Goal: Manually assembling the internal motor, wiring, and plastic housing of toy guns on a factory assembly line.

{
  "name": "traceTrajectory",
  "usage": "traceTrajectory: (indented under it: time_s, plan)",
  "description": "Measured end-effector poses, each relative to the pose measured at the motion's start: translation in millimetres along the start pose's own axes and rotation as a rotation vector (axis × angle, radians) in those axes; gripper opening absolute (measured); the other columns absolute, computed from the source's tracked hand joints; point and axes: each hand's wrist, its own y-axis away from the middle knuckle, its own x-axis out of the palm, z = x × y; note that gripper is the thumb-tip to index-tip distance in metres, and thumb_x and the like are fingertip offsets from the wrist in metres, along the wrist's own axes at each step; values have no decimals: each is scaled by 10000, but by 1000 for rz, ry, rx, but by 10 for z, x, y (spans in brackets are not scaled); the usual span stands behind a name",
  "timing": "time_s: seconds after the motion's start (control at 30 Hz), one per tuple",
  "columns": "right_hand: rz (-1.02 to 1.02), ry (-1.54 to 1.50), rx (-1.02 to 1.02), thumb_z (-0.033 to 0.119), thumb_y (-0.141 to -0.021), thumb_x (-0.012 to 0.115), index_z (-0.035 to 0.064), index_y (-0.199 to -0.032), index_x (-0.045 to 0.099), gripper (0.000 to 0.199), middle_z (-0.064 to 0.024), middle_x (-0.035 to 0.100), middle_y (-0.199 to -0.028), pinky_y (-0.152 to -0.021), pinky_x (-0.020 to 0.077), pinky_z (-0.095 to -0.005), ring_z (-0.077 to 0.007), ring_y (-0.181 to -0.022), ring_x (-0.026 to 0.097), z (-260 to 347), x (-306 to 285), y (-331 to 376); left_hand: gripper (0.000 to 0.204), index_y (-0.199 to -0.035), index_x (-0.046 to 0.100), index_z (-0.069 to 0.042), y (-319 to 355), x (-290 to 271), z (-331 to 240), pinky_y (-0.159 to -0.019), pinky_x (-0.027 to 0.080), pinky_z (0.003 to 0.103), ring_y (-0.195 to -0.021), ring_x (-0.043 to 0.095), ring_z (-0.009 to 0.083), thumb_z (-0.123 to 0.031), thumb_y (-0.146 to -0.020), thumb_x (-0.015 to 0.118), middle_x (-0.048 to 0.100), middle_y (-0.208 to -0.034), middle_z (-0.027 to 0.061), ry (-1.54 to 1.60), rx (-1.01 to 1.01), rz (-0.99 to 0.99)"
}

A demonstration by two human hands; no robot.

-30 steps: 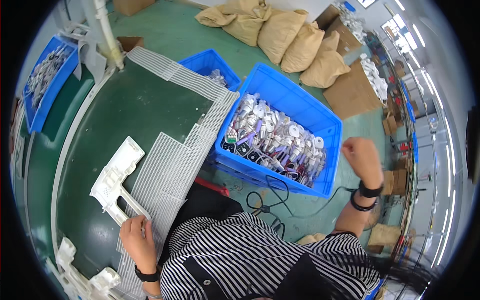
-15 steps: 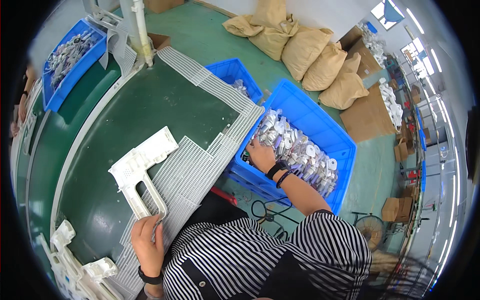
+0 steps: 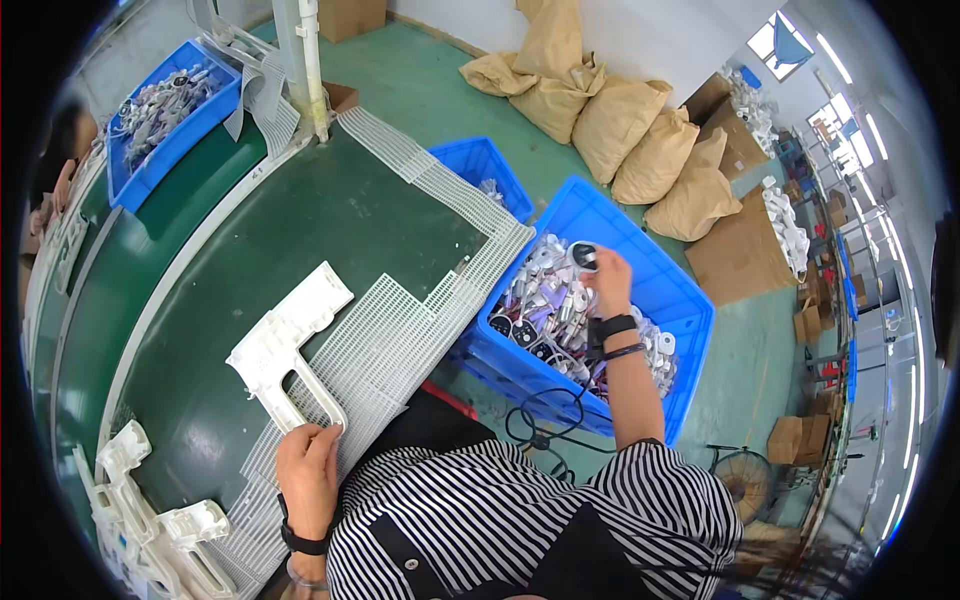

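Note:
A white plastic shell with a loop-shaped handle lies on the green work table, partly over a white perforated mat. My left hand is closed on the near end of its handle. Over the blue bin on the right, my right hand is raised, its fingers closed on a round part with a black face and pale rim. Below that hand the bin is heaped with small white, grey and purple plastic parts, some with round black faces.
More white shells lie at the table's lower left. Another blue bin of parts stands far left, near a person. A smaller blue bin, tan sacks and cardboard boxes are beyond. Black cables hang beside the bin.
My right hand has risen from the bin's left side and moved right, now with a round black-faced part in its fingers. My left hand stays at the shell's handle.

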Motion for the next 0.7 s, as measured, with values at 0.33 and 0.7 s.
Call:
traceTrajectory:
  time_s: [0.33, 0.7]
  plan:
    - [253, -586, -224, 229, -1013, 574, 1, -1105, 651, 258, -84, 708, -885, -574, 543, -311, -145, -641, 640, 1961, -36, -71, 269, -1048, 737, -52, -2, -61, -110, -816, 507, 431, -912, 622, 332, -76, -783, 779, 655, -979, 123, 41, 5, 45]
    - [969, -840, -287, 282, -1019, 607, 21, -1312, 594, 393, -69, 692, -1023, -586, 516, -299, -152, -737, 646, 3210, 1794, 870, 321, -1225, 700, -70, 44, -750, 69, -758, 541, 362, -905, 669, 258, -65, -904, 701, 696, -1062, 121, 382, -85, -154]
